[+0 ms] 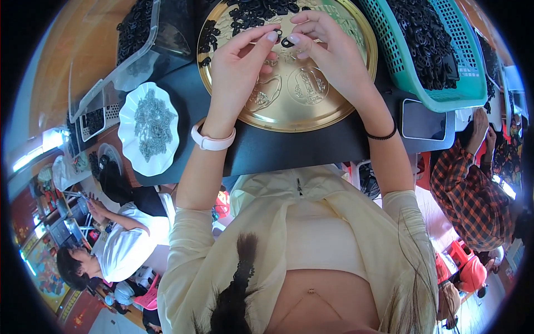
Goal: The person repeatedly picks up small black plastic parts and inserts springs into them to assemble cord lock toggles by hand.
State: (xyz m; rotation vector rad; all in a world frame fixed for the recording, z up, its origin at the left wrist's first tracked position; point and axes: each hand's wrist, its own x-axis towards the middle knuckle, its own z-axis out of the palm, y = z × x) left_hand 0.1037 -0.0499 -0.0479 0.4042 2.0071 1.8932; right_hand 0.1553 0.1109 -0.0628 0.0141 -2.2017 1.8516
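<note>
Busy-looking workroom around a dark table, and everything centres on one small black looped piece, pinched between thumb and finger of the right hand over a gold tray. Left hand is just beside it, thumb and finger closed on a dark bit; can't tell if the two are joined. Progress-wise, I'd call it mid-piece with loads left: loose black pieces cover part of the tray's far side, though which ones are finished is anyone's guess. More are heaped in the green basket on the right and a clear bin on the left. White scalloped dish near the left forearm holds a pile of tiny silvery bits. Some phone-like device lies below the basket. Further out: somebody in a white top, somebody in a checked shirt.
</note>
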